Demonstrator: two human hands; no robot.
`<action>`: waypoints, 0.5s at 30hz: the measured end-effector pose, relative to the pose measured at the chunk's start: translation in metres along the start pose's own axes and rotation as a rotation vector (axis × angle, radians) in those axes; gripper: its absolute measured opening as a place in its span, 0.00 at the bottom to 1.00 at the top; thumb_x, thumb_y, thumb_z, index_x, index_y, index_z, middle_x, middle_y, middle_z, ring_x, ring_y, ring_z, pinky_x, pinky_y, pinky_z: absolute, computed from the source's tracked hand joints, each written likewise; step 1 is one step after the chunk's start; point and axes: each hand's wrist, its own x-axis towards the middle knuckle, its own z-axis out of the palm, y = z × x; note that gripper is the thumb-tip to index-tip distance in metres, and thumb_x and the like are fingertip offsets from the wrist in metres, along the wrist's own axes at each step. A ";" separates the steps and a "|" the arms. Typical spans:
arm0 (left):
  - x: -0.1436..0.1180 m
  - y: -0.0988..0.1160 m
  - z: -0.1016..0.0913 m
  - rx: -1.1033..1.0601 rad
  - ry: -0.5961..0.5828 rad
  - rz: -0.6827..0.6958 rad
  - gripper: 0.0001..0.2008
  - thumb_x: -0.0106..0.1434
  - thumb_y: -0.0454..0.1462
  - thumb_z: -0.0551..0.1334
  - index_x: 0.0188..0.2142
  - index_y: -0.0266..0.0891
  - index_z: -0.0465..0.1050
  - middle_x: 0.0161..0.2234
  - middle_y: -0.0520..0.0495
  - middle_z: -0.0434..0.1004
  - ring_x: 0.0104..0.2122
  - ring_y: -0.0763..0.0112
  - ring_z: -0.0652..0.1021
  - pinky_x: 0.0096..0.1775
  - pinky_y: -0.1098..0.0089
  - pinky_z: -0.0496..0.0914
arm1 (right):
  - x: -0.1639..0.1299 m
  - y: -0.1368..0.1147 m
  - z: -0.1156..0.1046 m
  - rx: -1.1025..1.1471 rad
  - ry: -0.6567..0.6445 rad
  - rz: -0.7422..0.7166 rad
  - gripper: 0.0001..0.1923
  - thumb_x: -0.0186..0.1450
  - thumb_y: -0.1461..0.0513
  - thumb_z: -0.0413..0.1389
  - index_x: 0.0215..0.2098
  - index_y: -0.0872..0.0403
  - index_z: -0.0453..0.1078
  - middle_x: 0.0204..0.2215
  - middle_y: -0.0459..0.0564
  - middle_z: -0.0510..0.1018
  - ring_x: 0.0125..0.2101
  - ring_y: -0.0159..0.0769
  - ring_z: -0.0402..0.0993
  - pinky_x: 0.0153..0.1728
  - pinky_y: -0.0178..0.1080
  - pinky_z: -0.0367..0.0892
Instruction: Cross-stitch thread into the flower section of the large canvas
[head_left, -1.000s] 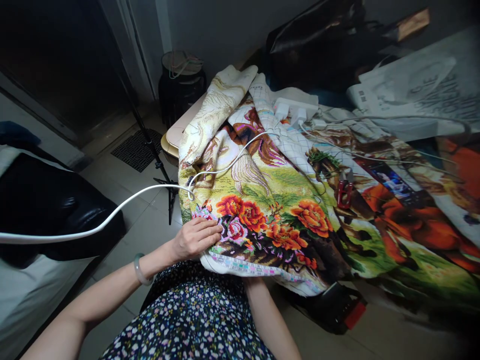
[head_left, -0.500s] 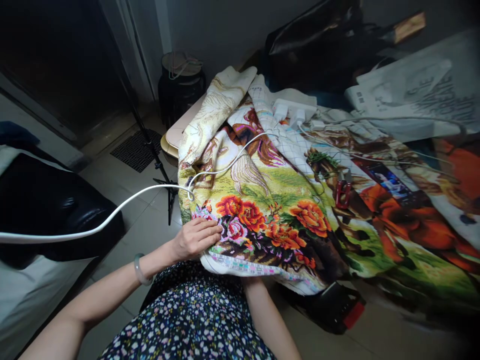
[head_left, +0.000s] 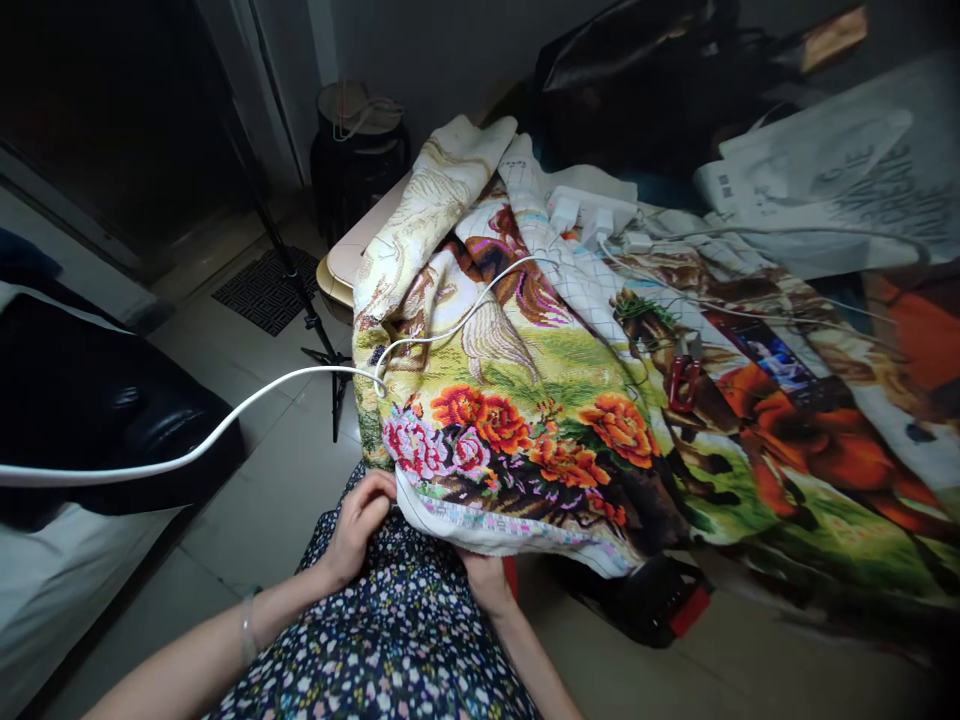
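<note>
A large embroidered cloth (head_left: 540, 400) with orange and pink flowers and horses lies draped over the table and hangs toward my lap. My left hand (head_left: 358, 525) sits at the cloth's lower left edge, fingers curled at the hem; whether it pinches the cloth I cannot tell. My right hand (head_left: 484, 580) is under the cloth's front edge, mostly hidden by it. A pale bangle (head_left: 246, 632) is on my left wrist. My flowered dress (head_left: 390, 650) fills the bottom of the view.
A white cable (head_left: 225, 430) runs from the left across the cloth to white chargers (head_left: 592, 215). Small red scissors (head_left: 682, 380) lie on the cloth. Dark bags (head_left: 645, 80) and papers (head_left: 825, 170) are behind. A black and red object (head_left: 660, 605) sits under the table, a tripod (head_left: 300, 290) and stool (head_left: 358, 150) at left.
My left hand has come off the top of the pink flowers and dropped to the cloth's lower edge. The view shifted slightly; my right hand stays under the cloth.
</note>
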 end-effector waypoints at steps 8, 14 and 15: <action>0.062 0.027 0.046 -0.810 0.027 -0.551 0.13 0.49 0.35 0.68 0.35 0.33 0.75 0.33 0.41 0.81 0.39 0.58 0.79 0.50 0.56 0.69 | 0.021 -0.084 -0.068 0.086 -0.421 -0.103 0.09 0.67 0.61 0.53 0.37 0.53 0.76 0.26 0.46 0.79 0.26 0.32 0.75 0.32 0.34 0.71; 0.069 0.024 0.060 -0.757 0.229 -0.582 0.11 0.43 0.26 0.68 0.30 0.32 0.74 0.24 0.45 0.80 0.30 0.62 0.80 0.46 0.58 0.73 | 0.096 -0.074 -0.057 -0.215 0.090 -0.422 0.08 0.67 0.64 0.53 0.40 0.54 0.74 0.33 0.52 0.77 0.35 0.37 0.74 0.38 0.39 0.69; 0.068 0.025 0.060 -0.747 0.239 -0.560 0.13 0.43 0.27 0.68 0.31 0.31 0.75 0.25 0.45 0.80 0.29 0.63 0.80 0.45 0.58 0.74 | 0.102 -0.068 -0.052 -0.244 0.072 -0.454 0.09 0.67 0.64 0.52 0.41 0.55 0.74 0.32 0.52 0.76 0.34 0.36 0.74 0.37 0.38 0.70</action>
